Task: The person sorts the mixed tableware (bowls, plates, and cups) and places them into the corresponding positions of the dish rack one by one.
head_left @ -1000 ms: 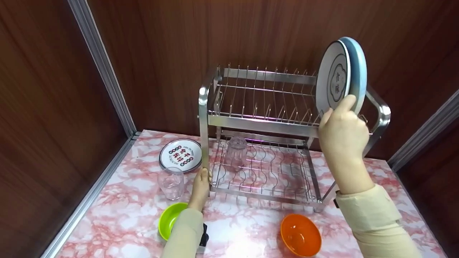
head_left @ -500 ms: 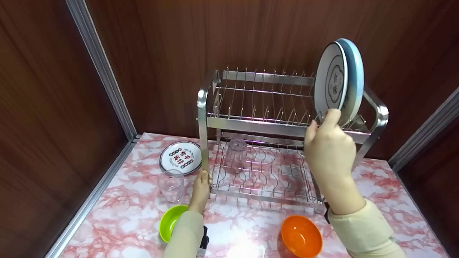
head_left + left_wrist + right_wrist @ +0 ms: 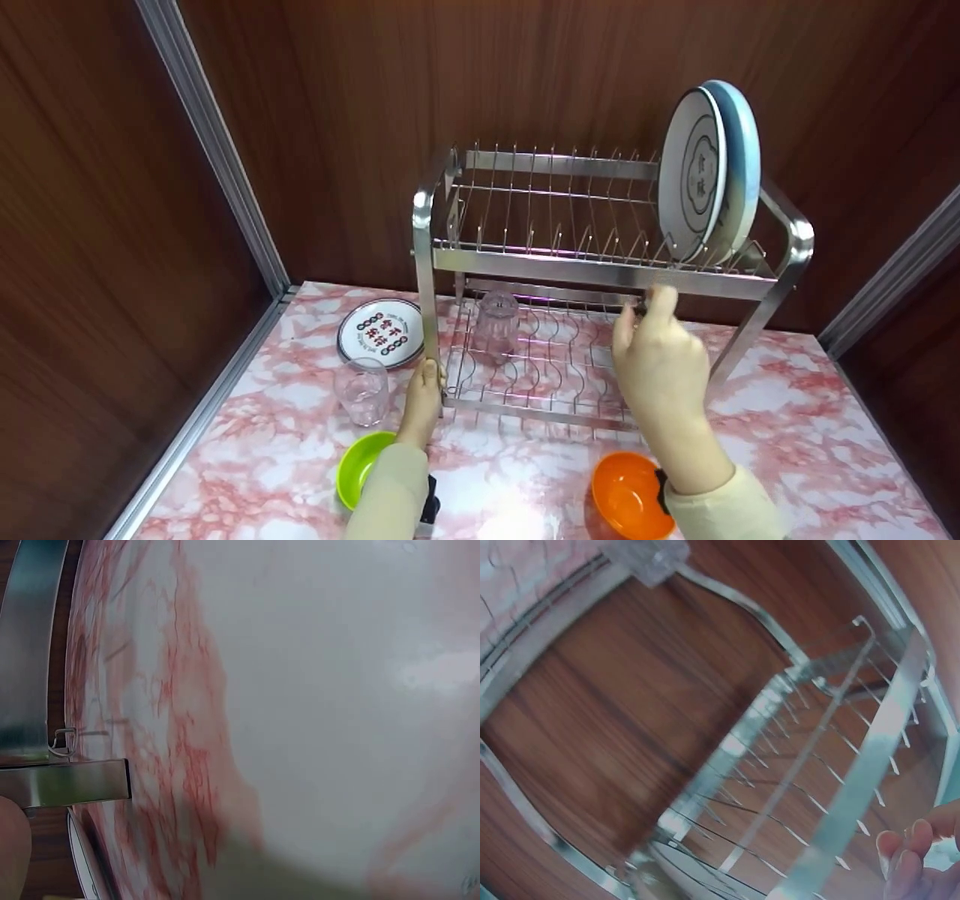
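A two-tier metal dish rack [image 3: 525,262] stands on the marbled table. My left hand [image 3: 420,397] grips its front left post low down; part of that hand shows at the edge of the left wrist view. Upright in the right end of the top tier are a white plate [image 3: 688,169] with dark lettering and, behind it, a blue-rimmed plate [image 3: 742,150]. My right hand [image 3: 664,367] is below them, in front of the rack, its fingers [image 3: 907,870] loosely bent with nothing between them. An upside-down glass [image 3: 496,326] sits on the lower tier's left.
Left of the rack lie a white plate with red lettering [image 3: 384,332] and a clear tumbler [image 3: 362,394]. A green bowl [image 3: 356,469] is partly behind my left sleeve. The orange bowl [image 3: 628,495] stands front right, beside my right wrist. Brown wood-grain panels [image 3: 360,90] enclose the table.
My right hand has lowered the white plate into the top tier beside the blue-rimmed one, let go, and moved down and left. My left hand stays on the post.
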Available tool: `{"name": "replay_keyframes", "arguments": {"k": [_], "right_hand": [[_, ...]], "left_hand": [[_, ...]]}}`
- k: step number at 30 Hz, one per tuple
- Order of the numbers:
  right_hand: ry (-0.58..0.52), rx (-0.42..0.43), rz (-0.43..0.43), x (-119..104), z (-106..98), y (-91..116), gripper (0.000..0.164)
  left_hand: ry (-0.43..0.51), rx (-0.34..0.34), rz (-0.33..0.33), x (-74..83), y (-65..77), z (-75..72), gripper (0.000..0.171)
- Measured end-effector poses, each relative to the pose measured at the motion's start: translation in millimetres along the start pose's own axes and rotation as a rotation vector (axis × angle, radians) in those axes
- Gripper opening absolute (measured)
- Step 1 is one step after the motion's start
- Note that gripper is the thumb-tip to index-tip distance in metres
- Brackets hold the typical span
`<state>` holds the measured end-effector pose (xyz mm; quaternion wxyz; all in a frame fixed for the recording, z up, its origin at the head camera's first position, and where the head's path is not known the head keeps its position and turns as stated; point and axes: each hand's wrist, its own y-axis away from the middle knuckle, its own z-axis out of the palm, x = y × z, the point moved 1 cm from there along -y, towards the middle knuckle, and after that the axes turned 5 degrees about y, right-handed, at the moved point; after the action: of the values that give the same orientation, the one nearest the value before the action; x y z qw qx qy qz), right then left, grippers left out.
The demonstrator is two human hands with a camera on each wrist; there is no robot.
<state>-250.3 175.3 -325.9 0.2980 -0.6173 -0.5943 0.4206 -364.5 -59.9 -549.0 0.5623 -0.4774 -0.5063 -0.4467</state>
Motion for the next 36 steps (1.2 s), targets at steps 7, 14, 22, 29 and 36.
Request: {"name": "replay_keyframes", "arguments": {"k": [7,14,22,29,36], "right_hand": [[0.0,-0.02,0.021,14.7,9.1,33.5,0.022],[-0.02,-0.053,0.066,30.5,15.3,68.7,0.025],[-0.006,-0.09,0.122,44.6,19.8,110.6,0.025],[-0.017,-0.168,0.193,50.5,19.7,139.9,0.029],[-0.022,-0.21,0.27,45.6,20.8,162.0,0.028]], "left_hand": [[-0.004,0.006,0.032,-2.0,1.8,4.0,0.041],[-0.004,0.01,0.02,0.4,3.4,2.8,0.045],[-0.004,-0.014,-0.004,1.4,5.0,-0.3,0.043],[-0.036,-0.024,-0.011,4.2,6.7,-2.1,0.048],[-0.032,-0.037,-0.037,11.9,8.4,-0.1,0.047]]}}
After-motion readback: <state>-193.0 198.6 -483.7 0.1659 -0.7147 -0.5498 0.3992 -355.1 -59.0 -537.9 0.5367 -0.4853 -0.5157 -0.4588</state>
